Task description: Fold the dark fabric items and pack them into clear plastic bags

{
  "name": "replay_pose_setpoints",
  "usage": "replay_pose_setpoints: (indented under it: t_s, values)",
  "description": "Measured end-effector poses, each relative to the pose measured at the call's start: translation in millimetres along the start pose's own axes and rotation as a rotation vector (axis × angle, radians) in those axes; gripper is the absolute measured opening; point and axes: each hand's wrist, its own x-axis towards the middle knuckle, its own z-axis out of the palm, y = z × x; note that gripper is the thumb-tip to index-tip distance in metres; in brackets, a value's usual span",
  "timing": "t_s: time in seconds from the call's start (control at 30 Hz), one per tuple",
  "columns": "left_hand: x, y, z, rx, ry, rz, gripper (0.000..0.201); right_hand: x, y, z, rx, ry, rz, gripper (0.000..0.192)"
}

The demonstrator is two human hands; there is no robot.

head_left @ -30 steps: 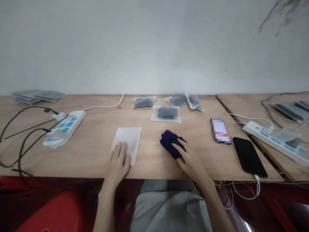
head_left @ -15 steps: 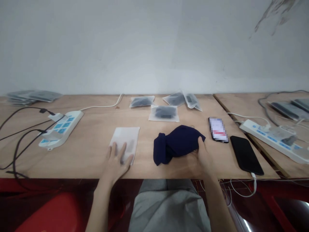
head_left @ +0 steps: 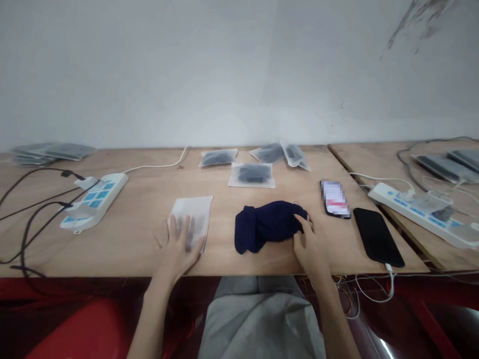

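— Left hand (head_left: 178,248) status?
— Flat, fingers spread, pressing the near end of a white pouch (head_left: 192,219) on the surface (head_left: 142,219).
— Right hand (head_left: 309,245)?
— Fingers loosely spread w/ tips on the right end of a navy cloth (head_left: 267,230); not pinching it. Cloth lies bunched mid-surface, just right of the pouch, apart from it.
— Nearby?
— Two phones (head_left: 334,198) to the right, power strip (head_left: 93,200) left, bagged items (head_left: 252,175) at the back.

It looked like a small packing workroom: a bare plywood surface (head_left: 142,234) stood against a plain white wall (head_left: 187,75), frosted plastic pouches holding dark items (head_left: 251,174) lay at its far edge, and white power strips (head_left: 93,201) with trailing cables sat left and right.
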Motion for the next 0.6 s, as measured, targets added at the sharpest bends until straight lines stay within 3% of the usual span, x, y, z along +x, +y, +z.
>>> replay_pose_setpoints:
  t_s: [0.07, 0.13, 0.23, 0.3, 0.4, 0.5, 0.6]
  values:
    - [-8, 21, -6.0, -0.064, 0.12, 0.04, 0.07, 2, 8, 0, -0.04, -0.03, -0.007, 0.055]
    - [-18, 48, -7.3, -0.18, 0.138, 0.147, 0.069, 2, 18, 1, -0.068, -0.057, -0.025, 0.059]
    - [-29, 84, 0.7, -0.343, -0.002, 0.346, 0.071, 1, 28, 1, -0.048, -0.088, -0.015, 0.054]
    - [-30, 97, 9.1, -0.408, -0.083, 0.425, 0.058, 0, 32, 1, -0.012, -0.1, 0.037, 0.046]
    - [-20, 94, 16.8, -0.456, -0.066, 0.429, 0.048, 2, 39, -5, -0.002, -0.068, 0.097, 0.042]
    - [-7, 72, 13.8, -0.394, 0.078, 0.346, 0.057, 4, 48, -14, -0.044, -0.025, 0.105, 0.041]
    - [-3, 50, 4.4, -0.277, 0.079, 0.33, 0.051, 3, 57, -23, -0.066, -0.055, 0.027, 0.039]
